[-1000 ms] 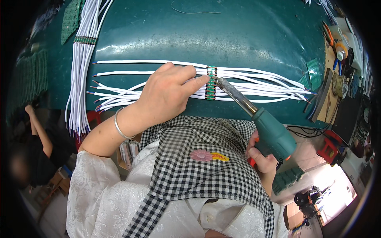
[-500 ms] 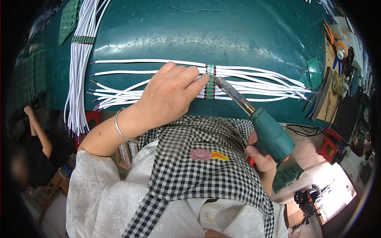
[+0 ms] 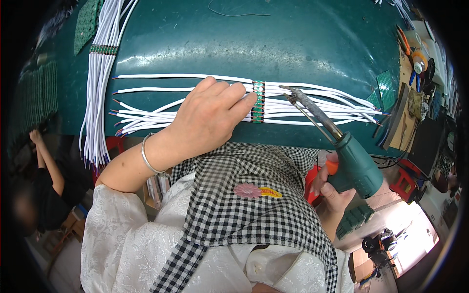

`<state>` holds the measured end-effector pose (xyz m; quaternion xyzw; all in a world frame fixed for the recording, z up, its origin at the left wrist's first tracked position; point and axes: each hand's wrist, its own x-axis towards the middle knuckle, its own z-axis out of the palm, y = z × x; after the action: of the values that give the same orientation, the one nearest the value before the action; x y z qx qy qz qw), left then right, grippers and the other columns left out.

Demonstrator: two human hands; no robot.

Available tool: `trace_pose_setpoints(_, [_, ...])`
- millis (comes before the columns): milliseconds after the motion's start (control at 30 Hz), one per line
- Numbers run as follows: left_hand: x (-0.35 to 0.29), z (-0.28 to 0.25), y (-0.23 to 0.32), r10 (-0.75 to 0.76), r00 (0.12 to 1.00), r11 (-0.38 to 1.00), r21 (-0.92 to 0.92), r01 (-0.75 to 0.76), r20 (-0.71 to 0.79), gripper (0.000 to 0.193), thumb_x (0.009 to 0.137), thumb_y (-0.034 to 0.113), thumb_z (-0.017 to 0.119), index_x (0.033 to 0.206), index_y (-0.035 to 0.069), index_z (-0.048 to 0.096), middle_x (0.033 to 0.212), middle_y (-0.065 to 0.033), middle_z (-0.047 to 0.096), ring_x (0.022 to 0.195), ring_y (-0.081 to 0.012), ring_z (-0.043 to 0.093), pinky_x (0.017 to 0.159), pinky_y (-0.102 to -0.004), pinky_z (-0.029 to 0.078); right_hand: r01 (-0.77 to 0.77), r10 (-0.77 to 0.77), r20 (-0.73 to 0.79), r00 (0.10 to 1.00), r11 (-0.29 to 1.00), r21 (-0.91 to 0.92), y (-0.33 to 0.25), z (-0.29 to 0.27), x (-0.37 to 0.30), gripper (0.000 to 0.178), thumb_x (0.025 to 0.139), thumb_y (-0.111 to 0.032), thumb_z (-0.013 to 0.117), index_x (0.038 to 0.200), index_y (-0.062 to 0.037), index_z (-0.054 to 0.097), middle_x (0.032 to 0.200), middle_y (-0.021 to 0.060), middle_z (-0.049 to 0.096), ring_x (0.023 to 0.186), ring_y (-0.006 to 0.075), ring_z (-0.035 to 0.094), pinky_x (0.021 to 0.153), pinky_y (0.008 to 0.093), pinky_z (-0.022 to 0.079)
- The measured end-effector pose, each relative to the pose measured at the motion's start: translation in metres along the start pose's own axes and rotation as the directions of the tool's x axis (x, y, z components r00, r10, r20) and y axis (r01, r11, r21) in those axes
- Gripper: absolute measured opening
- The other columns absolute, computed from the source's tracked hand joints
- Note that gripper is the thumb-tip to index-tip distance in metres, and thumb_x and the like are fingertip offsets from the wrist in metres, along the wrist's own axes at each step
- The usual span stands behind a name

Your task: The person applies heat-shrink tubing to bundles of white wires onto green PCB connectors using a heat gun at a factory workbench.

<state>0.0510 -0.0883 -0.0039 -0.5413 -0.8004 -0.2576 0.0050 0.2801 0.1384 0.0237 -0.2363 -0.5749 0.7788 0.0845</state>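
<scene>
My left hand (image 3: pixel 209 116) lies flat on a row of white cables (image 3: pixel 156 97) spread across the dark green table (image 3: pixel 273 44), fingertips touching a narrow green circuit strip (image 3: pixel 258 101) that joins the cables. My right hand (image 3: pixel 331 188) grips a green soldering gun (image 3: pixel 349 158). Its metal tip (image 3: pixel 289 91) hovers just right of the strip, over the cables on that side.
A second bundle of white cables (image 3: pixel 100 73) with a green strip runs down the table's left side. Green boards (image 3: pixel 34 95) lie at far left. Pliers and tools (image 3: pixel 415 53) sit at the right edge. Another person (image 3: pixel 41 190) is at lower left.
The soldering gun's tip has pulled away from the strip to the right and lifted slightly. My left hand stays pressed on the cables.
</scene>
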Motion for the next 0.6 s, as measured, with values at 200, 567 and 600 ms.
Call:
trace_pose_setpoints(200, [-0.001,-0.002,0.001,-0.005,1.0,1.0,0.007,0.005,0.006,0.039,0.075,-0.002,0.065,0.114,0.005,0.067,0.083,-0.007,0.051,0.071,-0.0226,0.052,0.068,-0.0368,0.04,-0.072,0.072,0.039,0.997,0.997,0.014,0.0,0.002,-0.003,0.07,0.079,-0.01,0.083,0.136,0.0107,0.049,0.073,0.008,0.059,0.06,0.0151,0.057,0.056,0.0255,0.047])
trace_pose_setpoints(567, [-0.018,-0.031,0.011,-0.352,0.933,0.93,0.139,0.339,0.08,0.008,0.081,0.009,0.071,0.087,0.007,0.066,0.079,-0.0063,0.061,0.066,-0.0272,0.065,0.054,-0.0395,0.05,-0.055,0.053,0.06,0.997,0.998,0.033,0.002,-0.003,-0.004,0.068,0.079,-0.007,0.082,0.137,0.0112,0.049,0.076,0.009,0.061,0.061,0.015,0.057,0.057,0.0256,0.047])
trace_pose_setpoints(600, [-0.019,-0.034,0.011,-0.4,0.904,0.911,0.171,0.374,0.149,0.007,0.082,0.013,0.07,0.085,0.008,0.066,0.08,-0.006,0.06,0.067,-0.0266,0.065,0.054,-0.0409,0.051,-0.06,0.058,0.061,0.996,0.998,0.033,0.002,-0.003,-0.003,0.068,0.079,-0.006,0.082,0.136,0.0112,0.049,0.076,0.0094,0.061,0.061,0.015,0.057,0.057,0.0256,0.047])
